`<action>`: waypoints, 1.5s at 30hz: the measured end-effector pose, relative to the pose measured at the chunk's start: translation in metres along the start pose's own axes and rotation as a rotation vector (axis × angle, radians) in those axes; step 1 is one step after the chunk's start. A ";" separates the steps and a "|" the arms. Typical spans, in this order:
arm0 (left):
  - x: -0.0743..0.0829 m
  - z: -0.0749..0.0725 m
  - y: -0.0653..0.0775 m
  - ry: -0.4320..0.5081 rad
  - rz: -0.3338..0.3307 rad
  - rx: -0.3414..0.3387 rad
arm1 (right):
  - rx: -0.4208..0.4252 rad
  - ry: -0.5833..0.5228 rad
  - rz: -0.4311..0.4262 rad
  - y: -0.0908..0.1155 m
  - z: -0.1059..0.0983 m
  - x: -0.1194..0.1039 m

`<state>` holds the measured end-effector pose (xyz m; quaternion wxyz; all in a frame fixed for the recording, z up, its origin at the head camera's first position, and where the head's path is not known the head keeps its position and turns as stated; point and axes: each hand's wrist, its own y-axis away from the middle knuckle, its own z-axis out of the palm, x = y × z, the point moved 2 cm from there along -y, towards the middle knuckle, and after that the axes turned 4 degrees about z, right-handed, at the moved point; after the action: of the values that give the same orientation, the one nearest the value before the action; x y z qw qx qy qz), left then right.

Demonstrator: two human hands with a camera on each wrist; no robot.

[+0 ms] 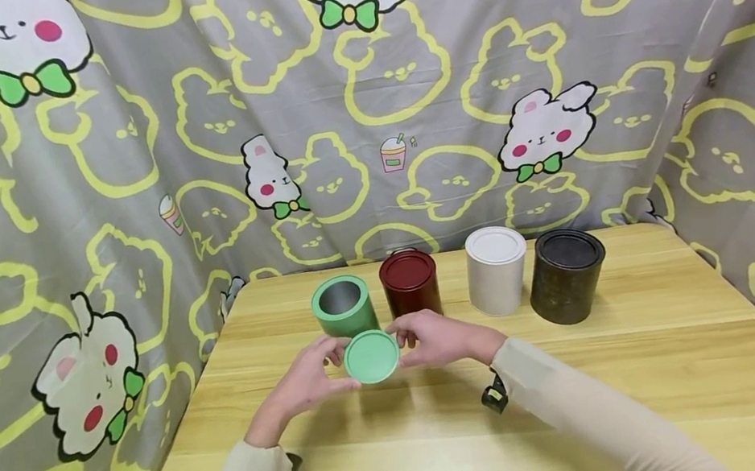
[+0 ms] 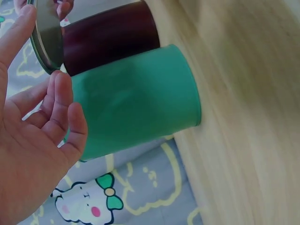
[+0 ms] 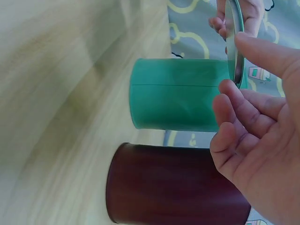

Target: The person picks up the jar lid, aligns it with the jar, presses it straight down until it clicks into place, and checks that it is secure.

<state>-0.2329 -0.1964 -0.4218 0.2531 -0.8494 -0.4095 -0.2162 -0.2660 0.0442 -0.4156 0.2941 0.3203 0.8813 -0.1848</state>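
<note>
A round green lid [image 1: 371, 357] is held up above the table, in front of an uncovered green can [image 1: 347, 317]. My left hand [image 1: 307, 376] pinches its left edge between thumb and fingers. On the opposite edge, my right hand [image 1: 437, 338] grips it the same way. The lid's greyish metal underside [image 2: 49, 35] shows in the left wrist view, facing the cans. The green can's grey interior is visible from the head view. Just right of it stands a dark red can [image 1: 410, 283] with its lid on, its lower part partly behind my right hand.
Farther right stand a white can [image 1: 497, 270] and a black can [image 1: 567, 276], both lidded. All the cans are near the back of the wooden table [image 1: 411, 458]. A patterned grey curtain [image 1: 401, 102] hangs behind and along both sides.
</note>
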 end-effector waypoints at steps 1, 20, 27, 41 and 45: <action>0.001 -0.001 0.000 0.005 0.004 0.006 | 0.003 -0.003 -0.002 0.000 -0.001 -0.001; 0.009 -0.026 -0.009 -0.053 0.017 0.073 | 0.035 0.025 -0.005 -0.017 -0.021 -0.010; 0.002 -0.035 -0.011 -0.032 -0.039 0.078 | 0.060 0.037 -0.020 -0.026 -0.025 -0.011; -0.010 -0.047 -0.023 -0.030 -0.031 0.121 | 0.088 0.018 0.030 -0.042 -0.026 -0.007; -0.015 -0.050 -0.027 -0.015 -0.051 0.104 | 0.079 0.001 0.094 -0.047 -0.026 -0.005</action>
<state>-0.2717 -0.2210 -0.3844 0.2882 -0.8260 -0.4436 -0.1946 -0.3047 0.0213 -0.3866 0.2892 0.3729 0.8574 -0.2051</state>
